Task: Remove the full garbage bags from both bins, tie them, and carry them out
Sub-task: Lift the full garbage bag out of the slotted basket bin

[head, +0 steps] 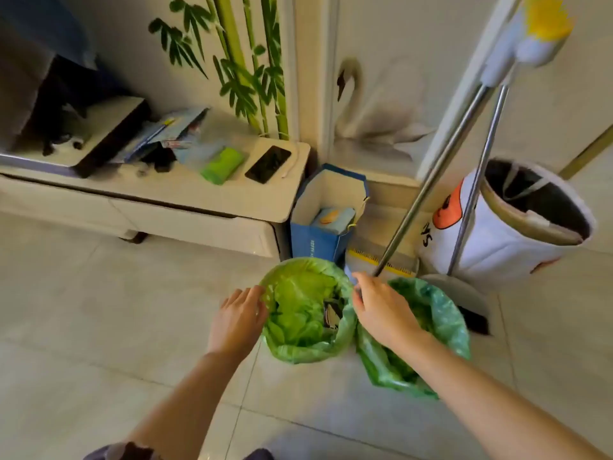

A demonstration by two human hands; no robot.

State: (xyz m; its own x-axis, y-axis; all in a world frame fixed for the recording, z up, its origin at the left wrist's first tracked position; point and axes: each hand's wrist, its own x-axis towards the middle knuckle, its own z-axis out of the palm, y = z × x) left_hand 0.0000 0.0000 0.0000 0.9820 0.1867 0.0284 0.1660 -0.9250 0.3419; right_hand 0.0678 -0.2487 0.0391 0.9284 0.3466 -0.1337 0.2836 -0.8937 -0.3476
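Two bins lined with green garbage bags stand side by side on the tiled floor. The left bag (298, 313) is light green, its rim folded over the bin, with crumpled plastic and some dark rubbish inside. The right bag (441, 313) is darker green and partly hidden by my right forearm. My left hand (238, 318) rests at the left rim of the light green bag, fingers touching its edge. My right hand (381, 308) hovers at that bag's right rim, between the two bins, fingers curled; whether it pinches the plastic is unclear.
A blue paper bag (318, 234) stands behind the bins beside a low white cabinet (199, 207) carrying a phone (268, 164) and a green pack. A broom handle (431, 180), a dustpan (457, 290) and a white fabric basket (517, 227) crowd the right.
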